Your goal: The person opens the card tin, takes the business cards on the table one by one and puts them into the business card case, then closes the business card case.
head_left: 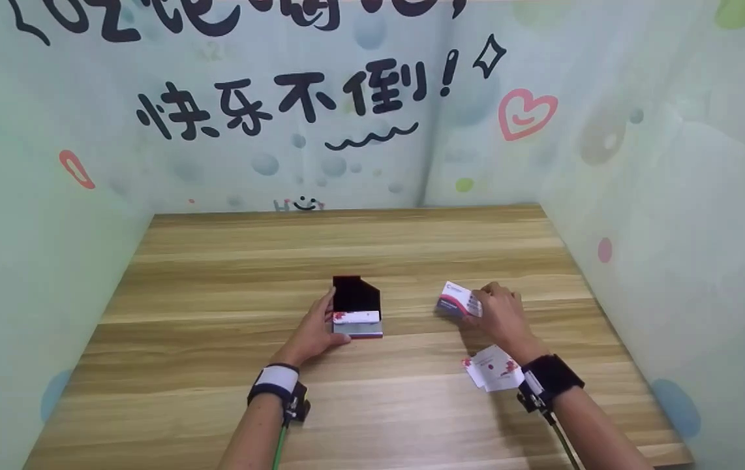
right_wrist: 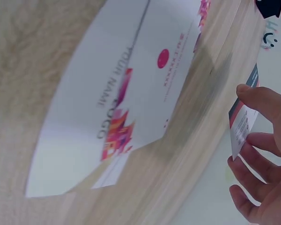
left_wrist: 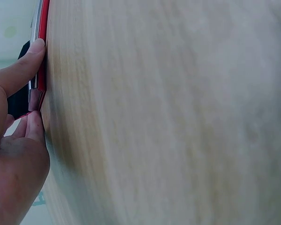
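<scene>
An opened business card case [head_left: 356, 295] lies on the table left of centre, its lid lining black and its lower part silver. In the left wrist view the case [left_wrist: 43, 28] shows a red outer shell. White cards with red print [head_left: 356, 317] sit inside it. My left hand [head_left: 310, 334] grips the case at its left side, thumb at the front corner. To the right, my right hand [head_left: 501, 316] pinches a business card [head_left: 457, 297], white with a pink and dark band; the right wrist view shows this card [right_wrist: 243, 122] tilted between thumb and fingers.
Beneath the right wrist, several white cards with red flower-like print [head_left: 491, 370] lie loosely overlapped on the wooden table [head_left: 216, 274]. Printed walls [head_left: 372, 163] enclose the table at the back and both sides.
</scene>
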Demonstrator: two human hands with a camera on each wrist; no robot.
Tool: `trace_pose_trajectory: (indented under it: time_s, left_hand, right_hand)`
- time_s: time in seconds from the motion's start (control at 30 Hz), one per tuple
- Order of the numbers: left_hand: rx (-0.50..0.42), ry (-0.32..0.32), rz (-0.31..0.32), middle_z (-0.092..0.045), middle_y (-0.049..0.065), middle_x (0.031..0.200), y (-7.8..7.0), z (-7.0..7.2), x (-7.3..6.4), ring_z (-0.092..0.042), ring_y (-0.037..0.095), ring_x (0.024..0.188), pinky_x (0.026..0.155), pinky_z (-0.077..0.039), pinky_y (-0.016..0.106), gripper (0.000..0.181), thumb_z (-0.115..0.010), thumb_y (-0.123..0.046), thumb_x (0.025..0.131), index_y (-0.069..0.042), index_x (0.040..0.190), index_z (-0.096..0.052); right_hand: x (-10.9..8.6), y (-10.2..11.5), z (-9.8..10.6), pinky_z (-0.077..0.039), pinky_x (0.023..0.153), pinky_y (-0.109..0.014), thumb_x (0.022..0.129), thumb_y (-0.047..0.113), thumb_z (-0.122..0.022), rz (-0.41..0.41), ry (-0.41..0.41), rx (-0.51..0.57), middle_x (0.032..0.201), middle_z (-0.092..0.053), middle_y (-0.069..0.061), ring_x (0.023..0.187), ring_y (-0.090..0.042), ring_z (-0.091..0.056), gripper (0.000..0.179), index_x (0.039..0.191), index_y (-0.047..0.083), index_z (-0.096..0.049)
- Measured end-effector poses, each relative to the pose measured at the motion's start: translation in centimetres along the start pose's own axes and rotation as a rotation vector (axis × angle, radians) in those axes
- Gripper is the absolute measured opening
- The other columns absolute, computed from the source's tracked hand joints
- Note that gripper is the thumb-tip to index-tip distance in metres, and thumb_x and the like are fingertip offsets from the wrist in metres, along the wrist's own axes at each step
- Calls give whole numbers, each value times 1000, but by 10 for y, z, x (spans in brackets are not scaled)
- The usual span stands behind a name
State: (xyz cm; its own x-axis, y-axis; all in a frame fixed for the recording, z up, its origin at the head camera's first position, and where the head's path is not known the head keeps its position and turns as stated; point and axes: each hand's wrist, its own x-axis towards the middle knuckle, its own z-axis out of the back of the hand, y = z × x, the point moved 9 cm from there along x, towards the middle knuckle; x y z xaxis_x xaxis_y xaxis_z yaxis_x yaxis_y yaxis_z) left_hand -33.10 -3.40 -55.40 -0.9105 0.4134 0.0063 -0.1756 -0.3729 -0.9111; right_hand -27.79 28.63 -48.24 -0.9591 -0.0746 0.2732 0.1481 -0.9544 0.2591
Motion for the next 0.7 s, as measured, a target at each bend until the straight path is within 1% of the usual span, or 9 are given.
trace_pose_trajectory:
  time_s: [0.13,0.3,0.4,0.43,0.53,0.7]
  left_hand:
    - [0,0,-26,-29,37,153,0,0,0,-40,49,140,121,-35,53,106,-82,2,76,4,158,-15]
    - [4,1,-17,-30,36,153,0,1,0,-41,49,140,120,-36,52,106,-81,3,76,3,158,-15]
    - [5,1,-8,-29,36,154,0,1,0,-41,48,140,120,-36,51,106,-82,3,76,2,159,-16]
    - [9,1,-12,-29,36,154,-1,1,0,-41,49,140,120,-37,52,106,-82,3,75,2,158,-16]
    - [2,2,1,-26,35,156,0,0,0,-39,49,141,121,-35,52,106,-82,2,76,1,159,-16]
    - [-12,-4,20,-26,34,157,3,0,0,-39,48,142,122,-35,51,106,-81,3,76,-1,159,-16]
  right_hand:
    - [4,9,1,-43,84,-51,71,20,-89,51,-20,6,108,-65,-23,99,-42,-62,50,112,-2,-70]
    - [7,21,2,-46,89,-55,71,19,-90,140,-47,24,111,-64,-23,101,-42,-63,52,114,-4,-69]
    - [9,28,1,-48,88,-56,70,18,-90,206,-86,19,110,-64,-23,100,-42,-63,53,114,-3,-69]
    - [10,30,1,-48,87,-56,70,18,-90,222,-96,21,110,-64,-23,100,-42,-63,53,114,-3,-69]
    - [12,38,1,-50,83,-55,69,17,-90,267,-128,8,107,-63,-22,98,-42,-63,53,113,-4,-69]
    - [16,51,1,-50,82,-54,70,16,-90,303,-133,3,105,-63,-21,96,-41,-63,53,113,-6,-69]
